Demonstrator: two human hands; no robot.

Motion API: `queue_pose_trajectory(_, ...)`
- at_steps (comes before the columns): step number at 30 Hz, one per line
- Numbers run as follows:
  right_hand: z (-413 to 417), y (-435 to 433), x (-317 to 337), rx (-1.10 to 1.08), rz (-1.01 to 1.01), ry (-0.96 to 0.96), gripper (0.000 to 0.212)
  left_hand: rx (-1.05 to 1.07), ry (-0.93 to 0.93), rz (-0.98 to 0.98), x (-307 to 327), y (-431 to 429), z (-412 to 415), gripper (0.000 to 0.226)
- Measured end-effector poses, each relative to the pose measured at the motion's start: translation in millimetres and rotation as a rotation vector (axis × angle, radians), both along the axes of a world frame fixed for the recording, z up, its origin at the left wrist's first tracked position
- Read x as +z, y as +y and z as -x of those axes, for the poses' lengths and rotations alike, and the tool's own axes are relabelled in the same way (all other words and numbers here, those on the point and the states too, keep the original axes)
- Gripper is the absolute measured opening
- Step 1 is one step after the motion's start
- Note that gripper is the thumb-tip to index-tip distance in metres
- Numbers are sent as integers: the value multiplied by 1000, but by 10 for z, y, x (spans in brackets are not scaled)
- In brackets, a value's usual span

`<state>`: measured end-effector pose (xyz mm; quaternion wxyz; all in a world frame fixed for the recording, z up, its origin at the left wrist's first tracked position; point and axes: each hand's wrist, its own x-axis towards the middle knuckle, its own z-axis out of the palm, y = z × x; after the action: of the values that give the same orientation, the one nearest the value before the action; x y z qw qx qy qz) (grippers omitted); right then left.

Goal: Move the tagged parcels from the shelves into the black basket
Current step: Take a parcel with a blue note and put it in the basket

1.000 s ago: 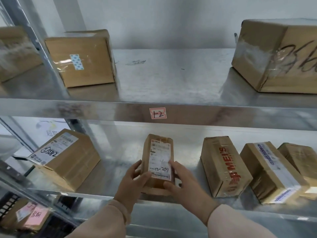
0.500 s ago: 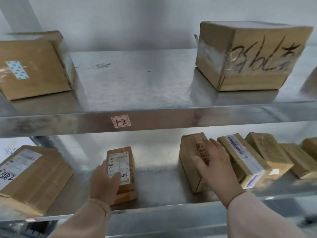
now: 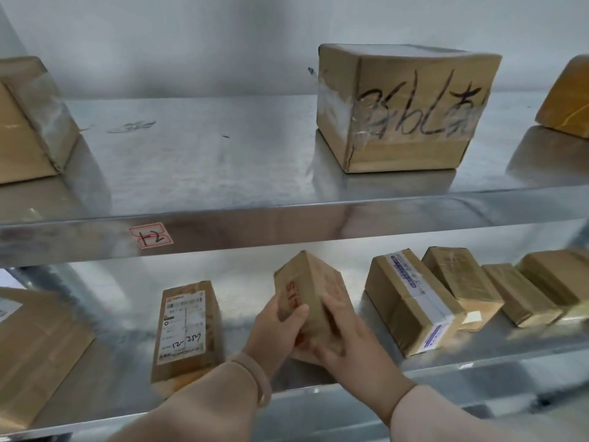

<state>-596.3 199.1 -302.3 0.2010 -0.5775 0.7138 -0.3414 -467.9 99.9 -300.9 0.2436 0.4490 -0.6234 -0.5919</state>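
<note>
Small brown carton (image 3: 310, 291) tilted up at the lower shelf (image 3: 510, 352) front. Left grip (image 3: 277, 330) and right grip (image 3: 347, 342) are both curled round its near end. Taped cardboard looks stiff and light; hold by the long sides. Red print part-hidden, "EIS"-ish. Neighbour parcel (image 3: 186, 327) label handwritten "12-25", shelf tag (image 3: 151, 235) "12". Basket not in view.

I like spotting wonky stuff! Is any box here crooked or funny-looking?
Yes. The red-lettered box is tilted up, gripped by the left hand and right hand. Its neighbours on the lower shelf lie flat.
</note>
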Motion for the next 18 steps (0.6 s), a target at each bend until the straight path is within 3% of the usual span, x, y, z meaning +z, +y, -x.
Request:
queue_pose_trajectory(2, -27, 30, -67, 70, -12, 8, 64, 12, 9, -118, -59, -61, -48, 77)
queue_pose_trajectory(3, -33, 38, -88, 103, -34, 19, 61, 11, 5, -160, -69, -60, -65, 84)
queue_pose_trajectory(6, -26, 44, -79, 92, -14, -32, 56, 117, 41, -233, -111, -35, -110, 57)
queue_pose_trajectory(10, 129, 61, -14, -215, 77, -248, 44, 169, 208, -388, -128, -7, -193, 24)
queue_pose_trajectory(12, 225, 64, 21, -301, -3, -433, 45, 188, 320, -489, -134, 7, -219, 28)
queue_pose_trajectory(15, 243, 48, 65, -211, -142, -814, 47, 214, 441, -636, -122, 56, -206, 35)
queue_pose_trajectory(18, 207, 32, 62, -171, -110, -977, 46, 216, 377, -517, -100, 86, -153, 30)
